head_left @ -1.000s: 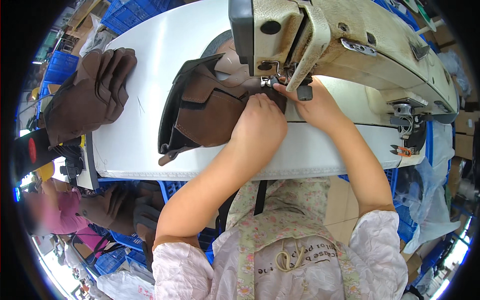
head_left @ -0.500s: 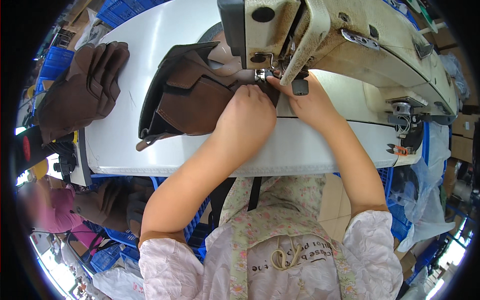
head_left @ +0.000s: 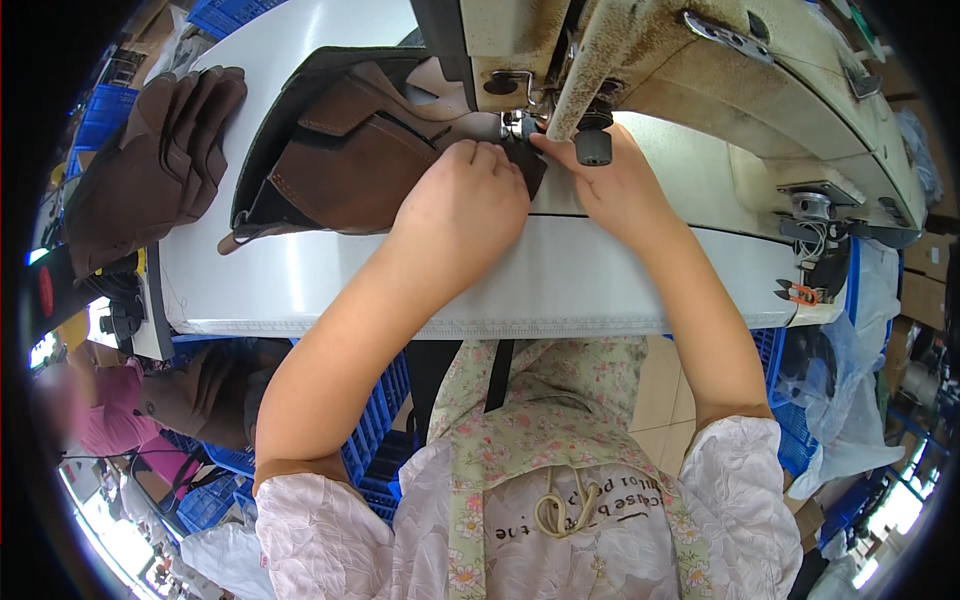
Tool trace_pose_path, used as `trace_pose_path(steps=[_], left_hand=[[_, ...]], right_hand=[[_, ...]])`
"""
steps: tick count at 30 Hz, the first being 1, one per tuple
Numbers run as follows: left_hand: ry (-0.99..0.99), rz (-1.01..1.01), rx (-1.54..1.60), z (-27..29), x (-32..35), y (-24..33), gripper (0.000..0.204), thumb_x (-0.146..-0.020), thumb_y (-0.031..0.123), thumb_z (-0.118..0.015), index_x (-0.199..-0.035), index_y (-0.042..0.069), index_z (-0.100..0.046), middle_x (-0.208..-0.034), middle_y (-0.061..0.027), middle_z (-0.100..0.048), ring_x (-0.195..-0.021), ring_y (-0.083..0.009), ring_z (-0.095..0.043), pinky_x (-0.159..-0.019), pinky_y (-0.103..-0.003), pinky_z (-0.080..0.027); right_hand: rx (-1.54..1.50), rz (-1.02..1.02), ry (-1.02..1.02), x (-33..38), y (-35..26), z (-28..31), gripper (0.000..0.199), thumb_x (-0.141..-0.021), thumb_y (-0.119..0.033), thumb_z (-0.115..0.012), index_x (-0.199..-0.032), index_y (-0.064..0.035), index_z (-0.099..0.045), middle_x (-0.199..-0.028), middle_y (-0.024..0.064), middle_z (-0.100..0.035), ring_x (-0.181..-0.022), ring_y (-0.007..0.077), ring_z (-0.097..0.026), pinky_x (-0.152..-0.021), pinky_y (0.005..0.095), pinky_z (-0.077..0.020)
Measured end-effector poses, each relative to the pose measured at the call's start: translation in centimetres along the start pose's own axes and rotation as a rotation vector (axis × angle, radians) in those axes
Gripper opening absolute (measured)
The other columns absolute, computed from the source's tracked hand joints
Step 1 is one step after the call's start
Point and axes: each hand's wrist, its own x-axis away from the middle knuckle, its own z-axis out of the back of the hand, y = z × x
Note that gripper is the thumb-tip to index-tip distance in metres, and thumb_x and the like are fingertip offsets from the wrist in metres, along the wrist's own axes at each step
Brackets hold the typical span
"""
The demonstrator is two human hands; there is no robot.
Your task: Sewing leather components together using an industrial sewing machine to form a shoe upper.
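Observation:
A brown leather shoe upper (head_left: 340, 172) with a black lining lies on the white sewing table, its right end running under the metal presser foot (head_left: 514, 126) of a sewing machine. My left hand (head_left: 465, 195) is closed over the near right part of the upper, fingers curled and pressed together. Beside the presser foot, my right hand (head_left: 615, 185) stretches a digit towards the leather's edge. The machine's head and a dark knob hide part of that hand. The needle's tip cannot be made out.
The beige sewing machine (head_left: 740, 110) arches over the table's right. A stack of brown leather pieces (head_left: 150, 165) sits at the left edge. Orange-handled snips (head_left: 800, 292) lie front right. Blue crates (head_left: 380, 410) with leather pieces stand below, and a person in pink (head_left: 115, 415) is at lower left.
The shoe upper has swung left and slightly away from me, with my left hand shifting the same way. My right hand stays by the presser foot. The whole view has moved a little.

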Motion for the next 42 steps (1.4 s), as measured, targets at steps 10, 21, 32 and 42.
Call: trace_pose_path(steps=[10, 21, 32, 42], left_hand=[[0.028, -0.011, 0.015, -0.4, 0.2, -0.7, 0.039, -0.077, 0.012, -0.064, -0.113, -0.002, -0.066, -0.115, -0.0131, -0.068, -0.111, -0.0243, -0.062, -0.104, -0.036, -0.045], [0.031, -0.010, 0.008, -0.5, 0.2, -2.1, 0.046, -0.072, 0.014, -0.070, -0.117, 0.002, -0.067, -0.114, -0.0068, -0.068, -0.115, -0.0213, -0.059, -0.111, -0.036, -0.037], [0.094, -0.027, 0.010, -0.3, 0.4, -2.7, 0.045, -0.070, 0.013, -0.070, -0.114, 0.003, -0.068, -0.113, -0.0052, -0.067, -0.117, -0.0209, -0.057, -0.111, -0.034, -0.037], [0.238, 0.186, -0.044, -2.2, 1.2, -0.1, 0.038, -0.077, 0.011, -0.060, -0.113, 0.003, -0.068, -0.121, -0.0082, -0.066, -0.123, -0.0226, -0.056, -0.114, -0.039, -0.037]], right_hand=[[0.005, 0.020, 0.028, 0.1, 0.0, -0.3, 0.054, -0.080, 0.007, -0.050, -0.124, -0.0199, -0.069, -0.106, 0.0148, -0.068, -0.098, 0.0377, -0.060, -0.088, 0.0456, -0.0479], [0.025, -0.003, 0.004, 0.1, -0.1, -0.5, 0.035, -0.075, 0.003, -0.059, -0.104, -0.0107, -0.071, -0.109, 0.0045, -0.065, -0.109, 0.0275, -0.057, -0.092, 0.0424, -0.0465], [-0.050, -0.035, 0.001, 0.3, -0.1, -0.7, 0.036, -0.075, 0.004, -0.058, -0.106, -0.0097, -0.070, -0.109, 0.0070, -0.065, -0.110, 0.0290, -0.057, -0.094, 0.0425, -0.0481], [-0.084, -0.070, -0.135, 0.1, 0.2, 0.2, 0.049, -0.082, 0.011, -0.049, -0.121, -0.0124, -0.068, -0.130, 0.0091, -0.064, -0.118, 0.0302, -0.061, -0.102, 0.0401, -0.0485]])
